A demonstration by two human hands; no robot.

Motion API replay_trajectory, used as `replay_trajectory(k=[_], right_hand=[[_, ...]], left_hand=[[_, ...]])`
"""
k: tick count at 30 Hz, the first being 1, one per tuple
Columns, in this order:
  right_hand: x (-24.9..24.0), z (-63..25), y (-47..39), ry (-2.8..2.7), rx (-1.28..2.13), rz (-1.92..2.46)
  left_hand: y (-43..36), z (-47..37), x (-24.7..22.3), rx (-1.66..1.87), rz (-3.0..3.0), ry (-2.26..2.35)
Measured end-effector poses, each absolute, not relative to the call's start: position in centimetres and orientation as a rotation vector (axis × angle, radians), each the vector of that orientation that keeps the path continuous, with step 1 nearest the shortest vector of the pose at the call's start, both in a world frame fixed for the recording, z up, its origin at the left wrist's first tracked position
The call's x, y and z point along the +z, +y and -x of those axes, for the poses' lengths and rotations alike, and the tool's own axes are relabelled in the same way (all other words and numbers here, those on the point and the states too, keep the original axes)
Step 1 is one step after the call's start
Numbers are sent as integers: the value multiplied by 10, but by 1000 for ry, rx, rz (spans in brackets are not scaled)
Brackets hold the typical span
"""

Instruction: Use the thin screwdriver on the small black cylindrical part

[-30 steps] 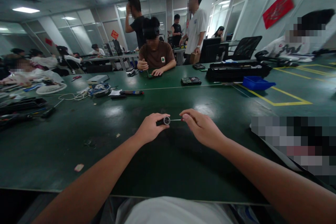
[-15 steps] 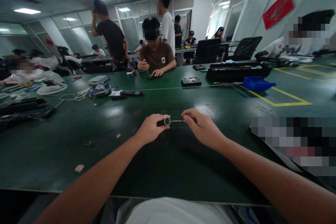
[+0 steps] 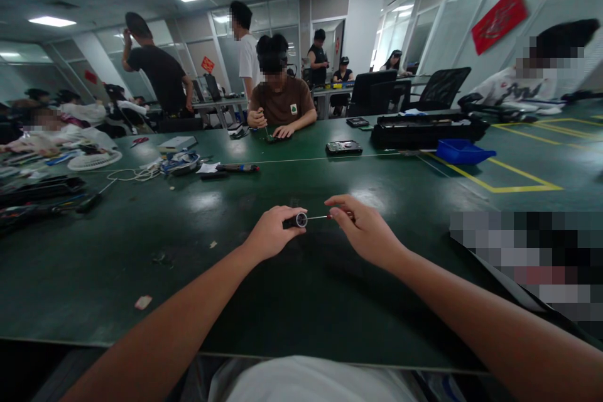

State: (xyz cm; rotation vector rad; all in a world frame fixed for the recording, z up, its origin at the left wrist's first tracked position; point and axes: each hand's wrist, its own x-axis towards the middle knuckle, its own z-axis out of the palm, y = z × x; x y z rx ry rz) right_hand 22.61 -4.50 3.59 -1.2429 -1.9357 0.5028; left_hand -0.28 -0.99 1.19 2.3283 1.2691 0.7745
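Observation:
Just above the green table, my left hand (image 3: 274, 232) grips a black cylindrical part (image 3: 294, 221) with a pale ring round its open end. What exactly the part is, I cannot make out. My right hand (image 3: 360, 225) is closed on the red handle of a screwdriver (image 3: 319, 217), and most of that handle is hidden by the fingers. The thin metal shaft points left and its tip meets the ringed end of the black part; whether it goes inside cannot be seen.
Across the green table (image 3: 282, 314), a person in brown works on a small board. A hard drive (image 3: 343, 147), a long black casing (image 3: 428, 130) and a blue tray (image 3: 464, 151) lie at the far right. Cables (image 3: 179, 162), tools (image 3: 235, 168) and a white fan (image 3: 94, 159) sit at left.
My hands, the screwdriver and the black part hold nearly the same pose. In the background, the two standing people have moved left.

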Motion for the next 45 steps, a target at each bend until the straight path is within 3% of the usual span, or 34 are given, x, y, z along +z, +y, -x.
replay_trajectory(k=[14, 22, 45], right_hand=[[32, -225, -44, -1824, 617, 1162], [23, -224, -26, -987, 1348, 1011], [25, -228, -35, -1670, 695, 1221]], left_hand=[[-9, 3, 12, 849, -2293, 1324], [-4, 6, 12, 890, -2358, 1268], [-2, 3, 11, 765, -2419, 1273]])
